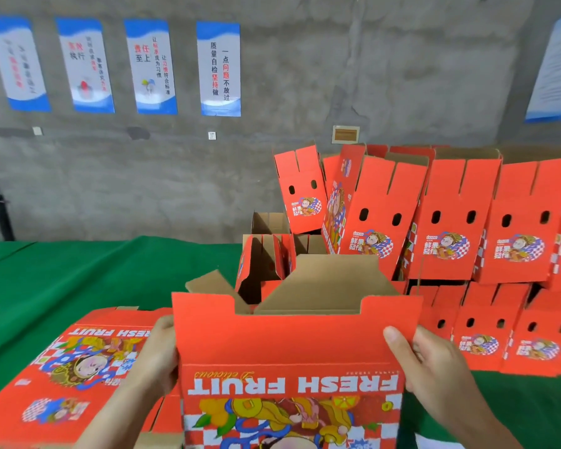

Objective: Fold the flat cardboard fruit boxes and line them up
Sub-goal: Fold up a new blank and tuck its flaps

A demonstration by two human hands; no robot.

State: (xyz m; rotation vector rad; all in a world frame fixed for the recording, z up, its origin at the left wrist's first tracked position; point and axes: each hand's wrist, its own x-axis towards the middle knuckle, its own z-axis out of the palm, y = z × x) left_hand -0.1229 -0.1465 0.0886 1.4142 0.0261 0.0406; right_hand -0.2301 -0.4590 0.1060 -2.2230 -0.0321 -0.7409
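Note:
I hold a red cardboard fruit box upright in front of me, its "FRESH FRUIT" print upside down and its brown inner flaps standing open at the top. My left hand grips its left edge. My right hand grips its right edge, thumb on the front panel. A stack of flat red boxes lies on the green table at my left. Folded red boxes stand in rows at the right, stacked two high.
The green table cover stretches to the left and back. A few open boxes sit just behind the held one. A grey concrete wall with several posters rises beyond the table.

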